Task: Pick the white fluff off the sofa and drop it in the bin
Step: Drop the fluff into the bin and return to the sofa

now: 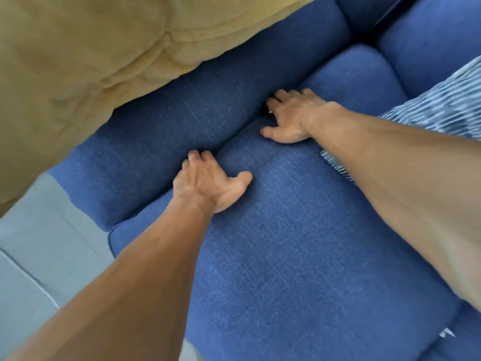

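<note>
A blue fabric sofa (pixel 299 243) fills the view. My left hand (pixel 208 181) presses on the seat cushion's edge, its bent fingertips in the crease beside the armrest (pixel 182 121) and its thumb spread wide. My right hand (pixel 291 115) lies farther along the same crease, with its fingertips tucked into the gap and its thumb flat on the cushion. A tiny white speck (pixel 269 110) shows by the right fingers; I cannot tell whether they touch it. A small white scrap (pixel 446 333) lies in the seam at the lower right. No bin is in view.
A yellow cloth (pixel 91 61) hangs over the armrest at the upper left. A blue-and-white patterned cushion (pixel 442 110) sits on the right, behind my right forearm. Pale floor (pixel 33 256) shows at the left.
</note>
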Available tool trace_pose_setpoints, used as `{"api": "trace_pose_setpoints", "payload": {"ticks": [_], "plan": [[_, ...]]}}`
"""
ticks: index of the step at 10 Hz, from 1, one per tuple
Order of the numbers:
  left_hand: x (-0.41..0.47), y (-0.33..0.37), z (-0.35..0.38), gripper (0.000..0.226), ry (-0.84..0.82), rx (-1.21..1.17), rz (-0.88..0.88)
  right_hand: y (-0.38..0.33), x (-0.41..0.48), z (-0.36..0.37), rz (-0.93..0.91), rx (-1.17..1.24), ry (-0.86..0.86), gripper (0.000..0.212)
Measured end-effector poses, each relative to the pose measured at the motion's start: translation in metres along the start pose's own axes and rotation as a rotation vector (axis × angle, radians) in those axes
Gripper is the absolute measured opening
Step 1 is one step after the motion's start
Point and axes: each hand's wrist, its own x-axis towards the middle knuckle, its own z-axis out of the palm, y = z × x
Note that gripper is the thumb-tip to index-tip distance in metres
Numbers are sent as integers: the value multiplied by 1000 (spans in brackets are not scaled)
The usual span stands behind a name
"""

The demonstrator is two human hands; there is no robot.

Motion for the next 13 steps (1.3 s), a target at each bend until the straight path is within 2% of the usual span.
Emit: {"api": "trace_pose_setpoints", "payload": {"ticks": [1, 2, 3, 4, 6, 8, 9, 10, 11, 13], "plan": [[-1, 0, -5, 84, -67, 31, -7, -5, 3, -11, 6, -41, -43, 73], [1, -3, -6, 96, -211, -25, -47, -5, 5, -9, 8, -25, -149, 80], [15, -6, -14, 116, -380, -66, -103, 2, 11, -13, 13, 4, -259, 98], [30, -5, -15, 128, -478, -3, -102, 3, 19, -11, 3, -9, -352, 113], [45, -14, -6, 146, -422, -12, -41, -3, 31, -12, -38, -76, -277, 122], [57, -12, -5, 141, -583, -132, -33, 12, 38, -17, -36, -55, -338, 114], [67, -13, 2, 133, -575, -183, -9, 23, 63, -6, -10, -88, -363, 113], [77, -11, 5, 130, -538, -145, 0, 10, 76, 0, -6, -22, -376, 111], [72, -12, 2, 129, -518, -177, 21, 1, 62, 2, -36, -5, -345, 106], [36, -9, -13, 117, -408, -177, 7, 2, 26, -14, 21, 63, -292, 117]]}}
